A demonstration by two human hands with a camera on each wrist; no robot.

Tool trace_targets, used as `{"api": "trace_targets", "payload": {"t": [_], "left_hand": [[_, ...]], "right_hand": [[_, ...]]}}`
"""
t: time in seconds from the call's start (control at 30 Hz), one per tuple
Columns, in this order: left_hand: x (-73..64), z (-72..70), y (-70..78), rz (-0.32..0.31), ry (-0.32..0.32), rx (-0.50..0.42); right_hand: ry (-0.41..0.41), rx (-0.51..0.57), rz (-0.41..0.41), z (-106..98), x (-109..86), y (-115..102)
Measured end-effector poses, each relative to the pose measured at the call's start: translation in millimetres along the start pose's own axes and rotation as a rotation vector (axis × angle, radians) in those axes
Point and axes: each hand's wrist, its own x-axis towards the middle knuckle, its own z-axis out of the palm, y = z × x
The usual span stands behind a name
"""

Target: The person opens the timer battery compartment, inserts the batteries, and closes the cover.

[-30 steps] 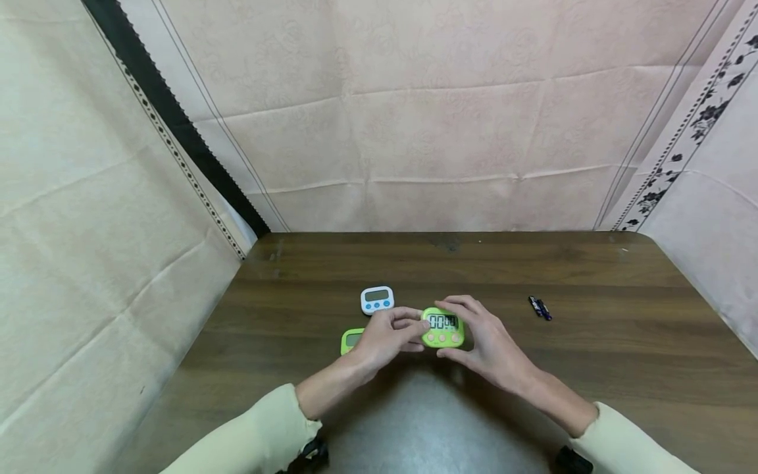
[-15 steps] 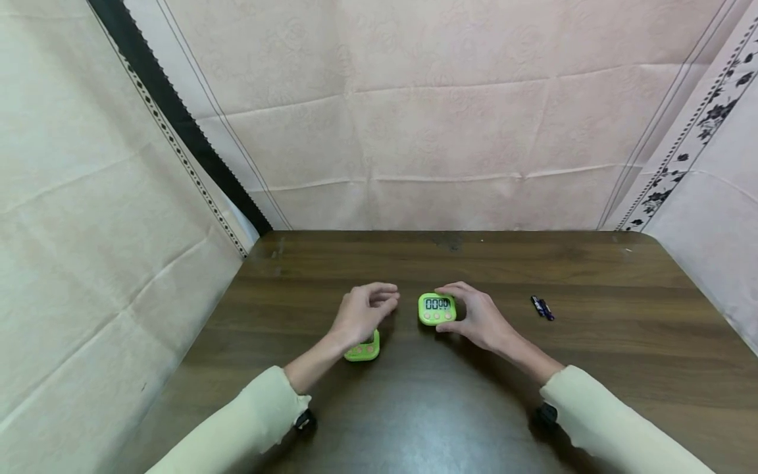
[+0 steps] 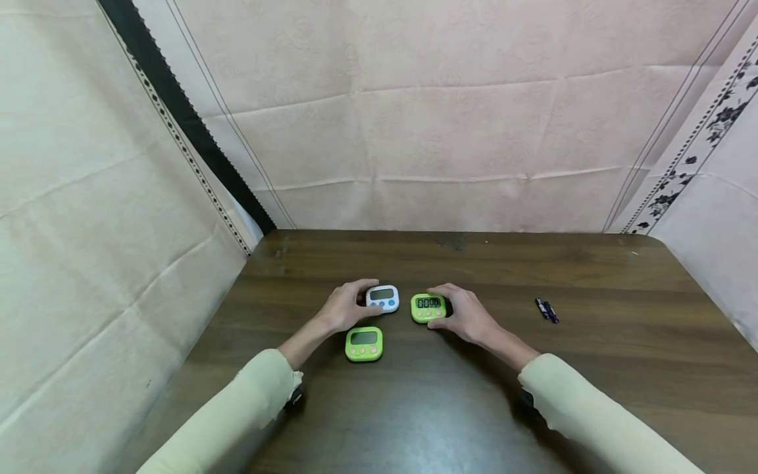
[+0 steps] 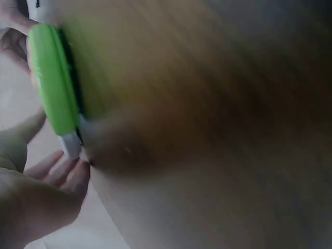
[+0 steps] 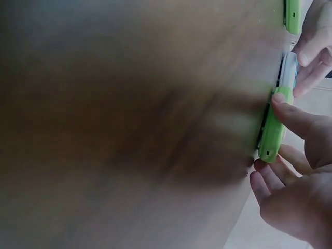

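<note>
My left hand (image 3: 343, 308) grips a white digital timer (image 3: 385, 296) with blue buttons, thumb along its near edge and fingers at the far edge. Just to the right, my right hand (image 3: 470, 316) pinches a green digital timer (image 3: 429, 307) between thumb and fingers; its display shows digits. A second green timer (image 3: 364, 343) with a blank display lies on the table below my left hand. The right wrist view shows the held green timer (image 5: 274, 127) edge-on, low at the tabletop, partly hiding the white one (image 5: 288, 70) behind it.
Two small dark batteries (image 3: 547, 310) lie on the wooden table (image 3: 474, 408) to the right. Pale cloth (image 3: 450, 131) hangs behind the table's back edge and along both sides.
My left hand has left the green timer, moved left and taken hold of the white timer. My right hand has carried the green timer slightly left and away from me.
</note>
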Motion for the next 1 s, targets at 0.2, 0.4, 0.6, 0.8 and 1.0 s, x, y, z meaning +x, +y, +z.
{"api": "trace_targets", "payload": {"t": [0.2,0.4,0.6,0.8,1.0], "left_hand": [[3.0,-1.0,-6.1,0.044,-0.074,0.031],[4.3,-5.3,-5.3,0.073,-0.118,0.042],[2.4,-11.3,4.7,0.125,-0.181,-0.011],[-5.4,-13.4,20.0,0.198,-0.151,-0.108],[-13.2,-8.7,33.3,0.239,-0.065,-0.174]], "right_hand": [[-0.039,-0.016,-0.011,-1,6.4,-8],[-0.047,0.011,-0.063,0,12.9,-22],[-0.034,0.03,-0.188,5,17.2,-35],[0.125,0.094,-0.314,11,18.6,-47],[0.284,0.065,-0.341,8,10.7,-57]]}}
